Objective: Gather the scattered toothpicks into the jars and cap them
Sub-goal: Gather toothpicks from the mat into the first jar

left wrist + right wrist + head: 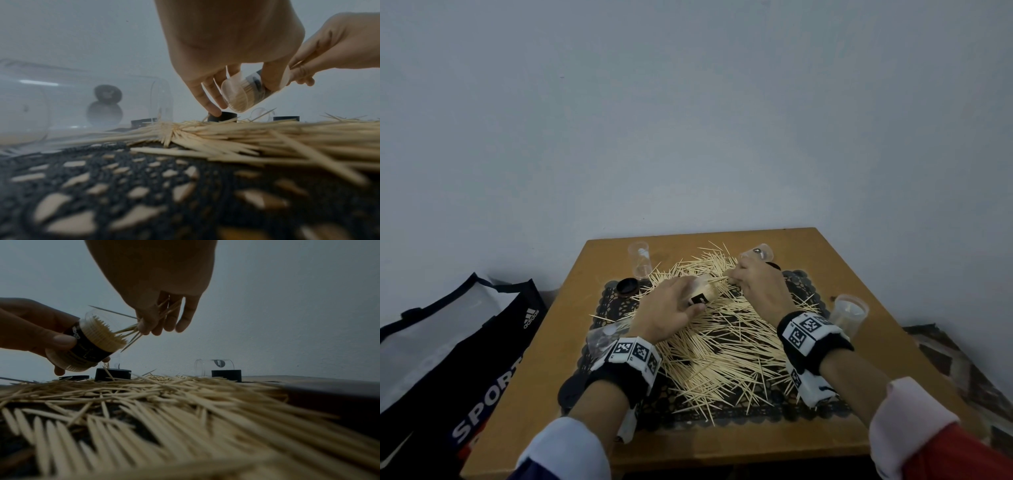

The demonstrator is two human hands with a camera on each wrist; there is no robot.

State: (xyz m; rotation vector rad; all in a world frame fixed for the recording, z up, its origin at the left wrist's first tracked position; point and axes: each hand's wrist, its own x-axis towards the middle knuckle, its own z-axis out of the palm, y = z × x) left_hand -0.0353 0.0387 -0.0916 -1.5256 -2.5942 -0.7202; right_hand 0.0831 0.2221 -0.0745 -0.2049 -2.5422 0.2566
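1. Left hand (669,313) grips a clear plastic jar with a black label (88,344), tilted, mouth toward the right, lifted off the table. The jar is packed nearly full with toothpicks.
2. Right hand (755,282) pinches a small bunch of toothpicks (131,332) in curled fingers, their tips at the jar's mouth; one stick points off at an angle above the rest.
3. Scattered pale wooden toothpicks (726,346) lie in a thick, crossed layer over a black lace mat (722,416), which covers most of a square brown wooden table (544,377). The layer runs from under both hands to the mat's near edge.
4. Around the pile: an upright empty clear jar (640,260) at far left; a clear jar lying on its side (756,253) at far right, just beyond the right hand; an upright clear jar (847,313) at the right edge of the mat; another clear jar on its side (601,337) at the left edge, just beside the left wrist.
5. A round black cap (627,287) sits on the mat's far left corner, near the upright jar. In the right wrist view two more black caps (113,374) stand beyond the pile, sticks leaning on one.
6. Bare wood shows in narrow strips at the left, right and near sides of the mat.
7. A black and white sports bag (455,342) lies on the floor, left of the table; a plain pale wall (688,120) stands just behind the far edge.
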